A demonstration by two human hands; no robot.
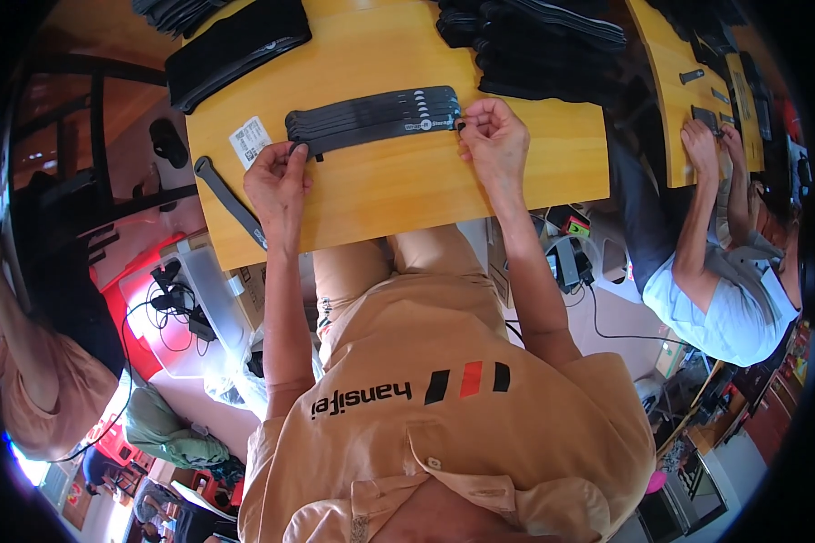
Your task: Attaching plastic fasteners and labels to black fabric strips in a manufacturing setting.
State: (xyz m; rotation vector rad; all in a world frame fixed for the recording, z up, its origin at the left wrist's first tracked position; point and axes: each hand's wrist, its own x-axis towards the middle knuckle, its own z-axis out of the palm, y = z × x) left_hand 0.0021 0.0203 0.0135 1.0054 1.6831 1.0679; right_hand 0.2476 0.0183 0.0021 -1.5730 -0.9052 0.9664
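A fanned stack of black straps with pale printing at the right end lies across the yellow wooden table in front of me. My left hand pinches the left end of the nearest strap between thumb and fingers. At the opposite end, my right hand is closed, thumb against forefinger, on a small dark strap tip. A single black strap lies apart near the table's left edge, beside my left wrist. Close behind my left hand is a white printed label.
Thick black strap bundles sit at the table's back left, with more black piles at the back right. A clear plastic bin with cables stands below left. At right, a co-worker handles straps at another table.
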